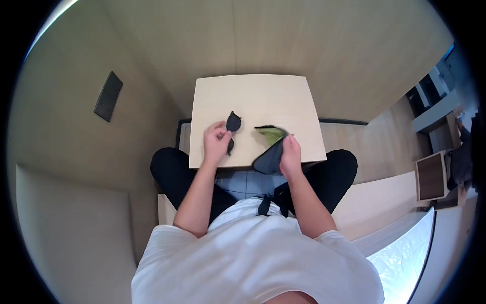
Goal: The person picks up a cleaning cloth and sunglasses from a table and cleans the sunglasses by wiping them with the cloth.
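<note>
My left hand [216, 143] pinches a pair of dark sunglasses [233, 122] near the middle of the frame, just above the left part of the small wooden table. One lens points up and away from me; the other shows partly behind my fingers. To the right, my right hand [290, 154] grips the edge of a dark glasses case [268, 159]. This case hangs tilted over the table's near edge, its flap apart, and a green lining shows inside. A gap separates the sunglasses from the case.
The pale wooden table [253, 93] stands against a wood-panelled wall [273, 35]. A dark plate [108, 96] is fixed on the left wall. My knees flank the table. A bench [377, 202] lies to the right, with shelving [433, 175] beyond it.
</note>
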Demonstrator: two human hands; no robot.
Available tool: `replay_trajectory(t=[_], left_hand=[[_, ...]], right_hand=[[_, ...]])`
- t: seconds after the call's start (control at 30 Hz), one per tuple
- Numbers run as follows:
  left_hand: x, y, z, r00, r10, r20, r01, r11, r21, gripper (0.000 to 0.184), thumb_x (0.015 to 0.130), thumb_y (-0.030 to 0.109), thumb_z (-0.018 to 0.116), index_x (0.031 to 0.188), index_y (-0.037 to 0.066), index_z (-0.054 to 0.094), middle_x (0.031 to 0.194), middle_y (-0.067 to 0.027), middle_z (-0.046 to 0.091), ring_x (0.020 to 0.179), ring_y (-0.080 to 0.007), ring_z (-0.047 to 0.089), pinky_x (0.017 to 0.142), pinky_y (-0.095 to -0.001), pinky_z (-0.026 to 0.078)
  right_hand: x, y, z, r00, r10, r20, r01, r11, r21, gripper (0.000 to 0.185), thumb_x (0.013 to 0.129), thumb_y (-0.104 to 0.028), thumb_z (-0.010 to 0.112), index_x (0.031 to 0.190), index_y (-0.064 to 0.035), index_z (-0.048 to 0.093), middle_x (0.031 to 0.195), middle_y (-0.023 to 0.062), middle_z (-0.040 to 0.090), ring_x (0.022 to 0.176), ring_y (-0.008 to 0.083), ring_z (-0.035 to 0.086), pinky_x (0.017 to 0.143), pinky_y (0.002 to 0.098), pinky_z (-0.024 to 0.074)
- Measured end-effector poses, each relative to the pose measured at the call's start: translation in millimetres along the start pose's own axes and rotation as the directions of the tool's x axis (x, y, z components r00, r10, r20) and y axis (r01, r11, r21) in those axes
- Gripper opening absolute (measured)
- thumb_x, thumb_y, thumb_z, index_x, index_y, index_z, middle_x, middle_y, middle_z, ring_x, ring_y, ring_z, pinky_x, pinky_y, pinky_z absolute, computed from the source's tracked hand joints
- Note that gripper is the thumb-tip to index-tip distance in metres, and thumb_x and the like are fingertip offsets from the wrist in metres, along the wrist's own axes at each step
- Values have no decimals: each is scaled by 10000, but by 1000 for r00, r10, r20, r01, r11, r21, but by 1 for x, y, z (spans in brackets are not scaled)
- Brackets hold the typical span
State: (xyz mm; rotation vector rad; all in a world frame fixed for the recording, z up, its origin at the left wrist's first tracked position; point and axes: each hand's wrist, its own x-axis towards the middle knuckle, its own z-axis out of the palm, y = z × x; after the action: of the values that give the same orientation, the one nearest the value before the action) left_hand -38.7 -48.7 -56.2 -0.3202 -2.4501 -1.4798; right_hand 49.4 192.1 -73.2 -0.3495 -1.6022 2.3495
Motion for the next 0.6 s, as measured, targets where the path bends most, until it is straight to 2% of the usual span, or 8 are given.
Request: replay_trajectory(t=[0.07, 0.1, 0.2, 0.27, 0.37, 0.53, 0.57, 0.6], left_hand=[[-23, 20, 7, 993, -119, 14, 116, 924, -364, 129, 836, 55, 723, 774, -10, 631, 1223, -165, 634, 1103, -255, 604, 917, -356, 490], [-37, 29, 7, 988, -149, 45, 154, 891, -427, 122, 850, 39, 710, 788, -10, 618, 1201, -160, 628, 1080, -232, 606, 900, -334, 490], [-63, 59, 11, 990, -108, 90, 138, 857, -496, 109, 862, 1, 688, 834, -15, 584, 1159, -143, 612, 1054, -202, 599, 874, -297, 491], [-72, 80, 5, 988, 100, 119, -61, 953, -296, 119, 840, 1, 695, 848, -18, 578, 1202, -191, 592, 1055, -316, 615, 886, -355, 500], [-86, 104, -3, 980, 135, 143, -101, 969, -223, 98, 862, -6, 667, 845, -34, 574, 1239, -185, 576, 1098, -290, 586, 915, -362, 476], [-85, 112, -7, 974, -91, 207, 168, 903, -394, 108, 914, -11, 609, 826, -49, 560, 1107, -140, 590, 984, -201, 583, 842, -293, 474], [-82, 93, -3, 982, 60, 179, 8, 934, -357, 122, 895, -10, 621, 803, -48, 551, 1070, -152, 616, 902, -218, 588, 778, -299, 473], [-81, 99, -4, 974, 14, 227, 66, 938, -340, 158, 893, -15, 617, 776, -38, 514, 1028, -149, 617, 904, -214, 587, 789, -298, 468]], right_hand=[[-8, -20, 11, 896, 328, 300, -441, 572, 691, 358, 1063, -245, 461, 1336, -27, 538, 1309, 95, 618, 1211, 266, 585, 1030, 409, 461], [-15, -25, 16, 901, 323, 290, -429, 560, 709, 358, 1063, -245, 461, 1336, -27, 538, 1309, 95, 618, 1211, 266, 585, 1030, 409, 461], [-35, -39, 34, 850, 346, 398, -525, 487, 698, 394, 1061, -286, 463, 1374, -49, 499, 1337, 101, 592, 1263, 240, 555, 1075, 419, 444], [-62, -50, 44, 858, 260, 443, -488, 684, 542, 380, 1037, -218, 526, 1387, -74, 480, 1305, 61, 598, 1234, 198, 565, 1037, 396, 464], [-86, -51, 47, 896, 241, 373, -379, 853, 359, 382, 1031, -185, 536, 1387, -63, 471, 1313, 62, 588, 1211, 183, 567, 1042, 371, 449], [-96, -55, 14, 915, 210, 344, -348, 843, 411, 467, 1059, -329, 443, 1398, -11, 478, 1417, 103, 546, 1304, 239, 511, 1123, 417, 369], [-97, -54, 6, 919, 164, 358, -298, 884, 360, 454, 1056, -304, 452, 1367, 23, 503, 1400, 96, 563, 1295, 218, 517, 1120, 396, 364], [-95, -62, -5, 912, 184, 368, -207, 978, 25, 324, 1022, -201, 492, 1244, 14, 590, 1215, 65, 627, 1118, 185, 570, 975, 351, 428]])
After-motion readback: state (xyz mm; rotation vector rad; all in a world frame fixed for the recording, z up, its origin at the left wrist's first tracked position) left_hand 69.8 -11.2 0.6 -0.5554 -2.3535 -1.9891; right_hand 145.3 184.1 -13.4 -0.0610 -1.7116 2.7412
